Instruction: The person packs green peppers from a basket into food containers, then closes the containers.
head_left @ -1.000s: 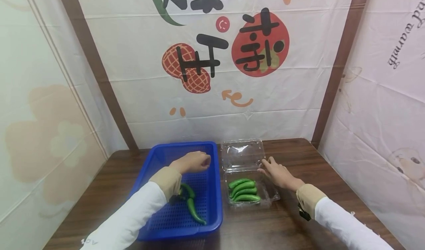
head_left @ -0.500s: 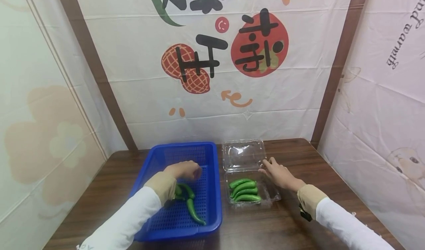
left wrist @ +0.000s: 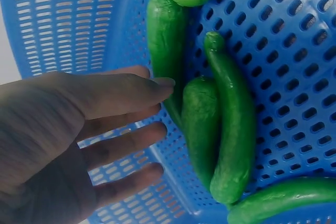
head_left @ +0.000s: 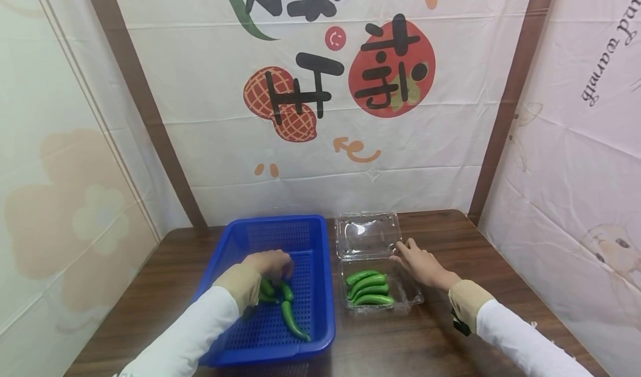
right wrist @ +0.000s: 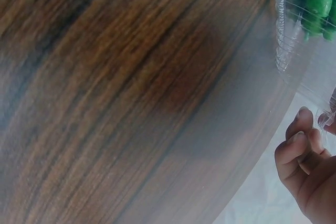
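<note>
My left hand (head_left: pixel 270 264) reaches into the blue plastic basket (head_left: pixel 328 288). In the left wrist view its fingers are spread and loosely bent, with the thumb tip overlapping a long green pepper (left wrist: pixel 165 35). Several more green peppers lie close by on the basket floor, one curved pepper (left wrist: pixel 233 129) among them. At the right, my right hand (head_left: pixel 423 263) pinches the edge of a clear plastic clamshell box (head_left: pixel 408 291), near its hinge. Several green peppers (head_left: pixel 369 288) lie side by side in the left part of the box, whose lid (head_left: pixel 368 235) stands open behind.
Both containers stand side by side on a brown wooden table (head_left: pixel 400 343). A printed white cloth (head_left: pixel 300 193) hangs behind the table, with more cloth at both sides.
My left hand has moved left and down, from near the basket's right wall to over the peppers. The right hand has stayed at the box edge.
</note>
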A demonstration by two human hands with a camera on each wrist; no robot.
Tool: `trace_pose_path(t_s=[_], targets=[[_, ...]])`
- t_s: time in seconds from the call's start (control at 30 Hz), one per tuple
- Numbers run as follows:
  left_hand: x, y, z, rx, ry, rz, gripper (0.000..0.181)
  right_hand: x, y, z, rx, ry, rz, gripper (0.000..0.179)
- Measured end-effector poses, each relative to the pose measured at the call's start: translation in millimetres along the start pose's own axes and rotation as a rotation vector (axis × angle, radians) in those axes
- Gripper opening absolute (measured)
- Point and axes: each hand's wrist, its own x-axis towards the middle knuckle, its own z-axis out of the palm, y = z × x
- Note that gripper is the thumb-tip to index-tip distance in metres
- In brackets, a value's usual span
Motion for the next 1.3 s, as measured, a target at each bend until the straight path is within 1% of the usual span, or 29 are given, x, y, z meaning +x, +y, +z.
trace_pose_path(t_s=[0.1, 0.2, 0.3, 0.47, 0.73, 0.83, 0.97, 1.13, 1.3], targets=[[-1.2, -1.4, 2.3, -0.022, 0.010, -0.014, 0.033, 0.1, -0.3, 0.1, 0.003, 0.005, -0.005, 0.017], [-2.2, -1.7, 3.8, -0.038, 0.007, -0.031, 0.034, 0.2, -0.9, 0.1, 0.007, 0.002, -0.006, 0.017], [-1.5, -1.9, 5.4, -0.018, 0.002, -0.035, 0.037, 0.4, -1.0, 0.5, 0.002, 0.001, -0.003, 0.017], [-0.6, -0.2, 6.4, 0.030, 0.007, -0.018, 0.040, 0.7, -0.4, 1.1, -0.001, 0.007, -0.002, 0.017], [-2.2, 5.6, 4.3, 0.091, -0.003, 0.020, 0.037, -0.5, -0.1, 1.6, -0.003, 0.009, -0.007, 0.016], [-2.4, 7.0, 4.2, 0.086, -0.009, 0.020, 0.033, -0.7, -0.1, 1.2, -0.001, 0.011, -0.006, 0.016], [-2.8, 8.6, 1.8, 0.070, -0.006, 0.024, 0.030, -0.4, 0.5, 1.0, -0.008, 0.017, -0.010, 0.016], [-0.6, 10.4, -5.2, 0.109, 0.003, 0.049, 0.028, -0.4, -0.1, 0.7, -0.009, 0.019, -0.005, 0.016], [2.2, 13.1, -11.8, 0.104, -0.008, 0.070, 0.024, -0.9, 0.1, 0.9, -0.011, 0.011, -0.006, 0.016]])
